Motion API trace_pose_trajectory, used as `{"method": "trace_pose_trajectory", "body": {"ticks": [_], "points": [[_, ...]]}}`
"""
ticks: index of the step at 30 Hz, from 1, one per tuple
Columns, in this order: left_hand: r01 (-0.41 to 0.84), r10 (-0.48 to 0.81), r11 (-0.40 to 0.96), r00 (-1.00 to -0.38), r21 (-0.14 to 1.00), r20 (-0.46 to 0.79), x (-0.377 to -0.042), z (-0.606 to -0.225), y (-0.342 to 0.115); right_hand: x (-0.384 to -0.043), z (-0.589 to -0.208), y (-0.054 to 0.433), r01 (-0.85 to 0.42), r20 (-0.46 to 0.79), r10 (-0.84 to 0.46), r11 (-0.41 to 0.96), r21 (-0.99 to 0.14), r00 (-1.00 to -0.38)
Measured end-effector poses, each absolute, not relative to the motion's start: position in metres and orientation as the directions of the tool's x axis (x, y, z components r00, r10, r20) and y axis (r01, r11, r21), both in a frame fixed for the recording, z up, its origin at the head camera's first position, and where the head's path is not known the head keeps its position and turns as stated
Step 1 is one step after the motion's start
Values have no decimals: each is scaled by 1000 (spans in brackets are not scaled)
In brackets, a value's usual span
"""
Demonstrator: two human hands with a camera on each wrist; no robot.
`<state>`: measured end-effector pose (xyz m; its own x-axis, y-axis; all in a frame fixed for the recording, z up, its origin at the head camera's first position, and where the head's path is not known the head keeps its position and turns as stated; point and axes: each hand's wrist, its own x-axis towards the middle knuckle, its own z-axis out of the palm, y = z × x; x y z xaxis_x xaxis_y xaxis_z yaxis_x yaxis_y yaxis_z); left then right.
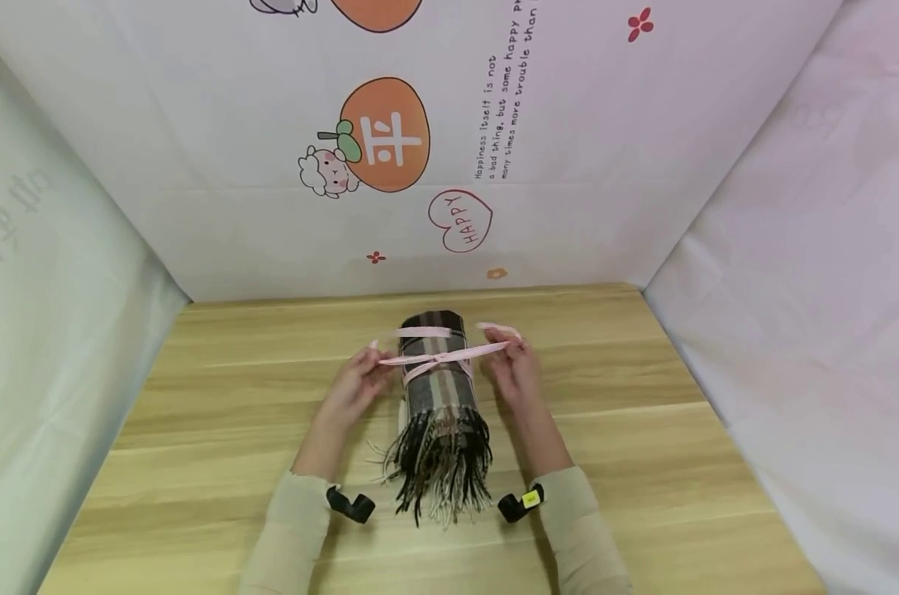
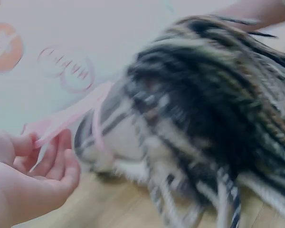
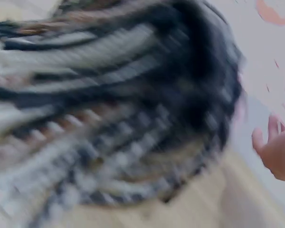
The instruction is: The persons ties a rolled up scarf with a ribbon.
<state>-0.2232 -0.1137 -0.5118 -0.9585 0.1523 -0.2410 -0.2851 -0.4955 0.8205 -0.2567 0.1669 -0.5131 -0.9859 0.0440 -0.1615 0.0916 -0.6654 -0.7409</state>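
Observation:
A rolled plaid scarf in black, grey and beige lies on the table, its fringe toward the person. Around the roll runs a pink ribbon, crossed on top with its ends drawn out to both sides. On the left, the left hand pinches one end; the left wrist view shows that ribbon between thumb and fingers. Opposite it, the right hand holds the other end at its fingertips. In the right wrist view the blurred fringe hides most of the ribbon near the right hand.
The wood-grain table ends at a white printed backdrop behind the scarf. White cloth walls stand at the left and right. Each sleeve has a small black wrist camera at its cuff.

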Motion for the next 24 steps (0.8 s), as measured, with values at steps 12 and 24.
{"method": "trace_pose_trajectory", "body": {"ticks": [12, 24], "points": [[-302, 145, -880, -905, 366, -399, -207, -501, -130, -246, -513, 199, 192, -295, -7, -774, -604, -956], [-240, 107, -952, -844, 192, -525, -220, -490, -150, -265, -506, 198, 242, -407, 101, -666, -706, -908]]}}
